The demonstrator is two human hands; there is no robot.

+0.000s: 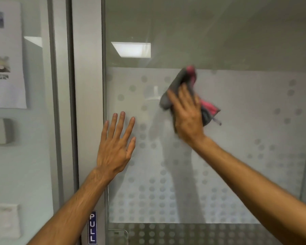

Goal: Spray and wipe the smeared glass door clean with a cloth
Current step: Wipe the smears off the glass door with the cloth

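The glass door (237, 121) fills the view, with a frosted band of grey dots across its middle and clear glass above. My right hand (187, 115) presses a grey and pink cloth (180, 80) flat against the frosted band, near its top edge. The cloth is blurred. My left hand (115, 145) rests flat on the glass near the door's left edge, fingers spread, holding nothing. No spray bottle is in view.
A grey metal door frame (88, 103) runs down the left, with a blue PULL label (92, 227) low on it. Left of the frame is a wall panel with a paper notice (5, 55). A ceiling light reflection (131, 49) shows in the clear glass.
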